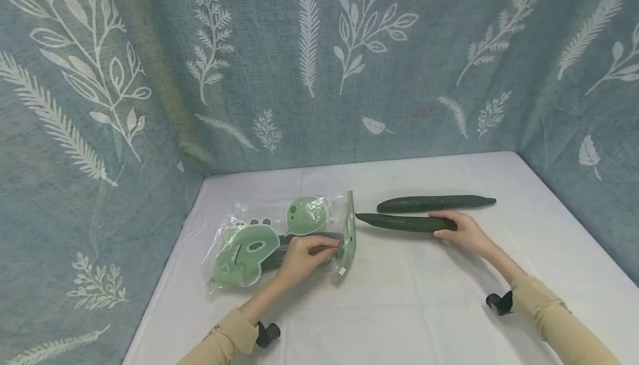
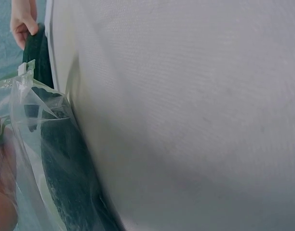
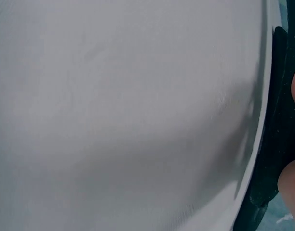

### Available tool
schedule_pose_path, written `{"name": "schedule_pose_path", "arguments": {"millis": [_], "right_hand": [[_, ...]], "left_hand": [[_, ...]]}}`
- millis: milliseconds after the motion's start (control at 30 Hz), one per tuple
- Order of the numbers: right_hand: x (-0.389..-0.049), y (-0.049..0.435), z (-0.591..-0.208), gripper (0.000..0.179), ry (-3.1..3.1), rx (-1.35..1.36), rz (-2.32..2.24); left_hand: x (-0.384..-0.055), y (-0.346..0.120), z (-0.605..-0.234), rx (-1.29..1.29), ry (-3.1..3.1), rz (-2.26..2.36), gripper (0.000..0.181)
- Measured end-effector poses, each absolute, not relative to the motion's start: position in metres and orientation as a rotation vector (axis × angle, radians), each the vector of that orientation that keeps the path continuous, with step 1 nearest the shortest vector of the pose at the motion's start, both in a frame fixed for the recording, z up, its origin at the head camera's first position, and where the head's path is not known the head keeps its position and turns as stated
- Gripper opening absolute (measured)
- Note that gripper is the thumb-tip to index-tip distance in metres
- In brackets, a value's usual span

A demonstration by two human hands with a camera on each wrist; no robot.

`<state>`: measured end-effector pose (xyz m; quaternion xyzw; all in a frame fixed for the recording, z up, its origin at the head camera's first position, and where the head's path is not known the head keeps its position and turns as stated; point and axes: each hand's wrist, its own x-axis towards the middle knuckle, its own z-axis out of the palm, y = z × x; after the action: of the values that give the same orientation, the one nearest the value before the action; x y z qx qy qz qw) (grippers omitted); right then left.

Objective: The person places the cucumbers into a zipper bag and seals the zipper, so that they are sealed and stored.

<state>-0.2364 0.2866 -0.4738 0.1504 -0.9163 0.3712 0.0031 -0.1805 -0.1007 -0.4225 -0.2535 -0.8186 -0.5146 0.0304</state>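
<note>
A clear zip bag [image 1: 244, 257] with a green dinosaur print lies on the left part of the table. Dark green cucumbers [image 2: 65, 168] show through its plastic; how many, I cannot tell. My left hand [image 1: 302, 257] pinches the bag's plastic close to its green zip edge [image 1: 351, 232]. To the right, my right hand [image 1: 461, 234] grips one end of a long cucumber [image 1: 394, 222], thumb on the near side and fingers over the far side. The cucumber's thin tip points left, just short of the bag's zip edge. Behind it lies another cucumber [image 1: 434, 203], untouched.
A white cloth covers the table [image 1: 389, 320]. Blue-grey curtains [image 1: 319, 126] with white leaf prints hang behind it and along both sides. Black wrist devices [image 1: 268, 334] sit by both beige sleeves [image 1: 544, 309].
</note>
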Motion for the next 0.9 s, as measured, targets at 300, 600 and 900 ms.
{"name": "schedule_pose_path", "arguments": {"millis": [300, 600, 900], "right_hand": [[-0.237, 0.272, -0.477, 0.047, -2.857, 0.525, 1.167], [-0.241, 0.255, -0.478, 0.047, -2.868, 0.540, 1.167], [-0.245, 0.233, -0.479, 0.047, -2.854, 0.564, 1.226]], "left_hand": [[-0.180, -0.101, -0.421, -0.779, -2.526, -1.619, 0.014], [-0.180, -0.101, -0.420, -0.773, -2.528, -1.619, 0.014], [-0.181, -0.102, -0.421, -0.794, -2.510, -1.603, 0.013]]}}
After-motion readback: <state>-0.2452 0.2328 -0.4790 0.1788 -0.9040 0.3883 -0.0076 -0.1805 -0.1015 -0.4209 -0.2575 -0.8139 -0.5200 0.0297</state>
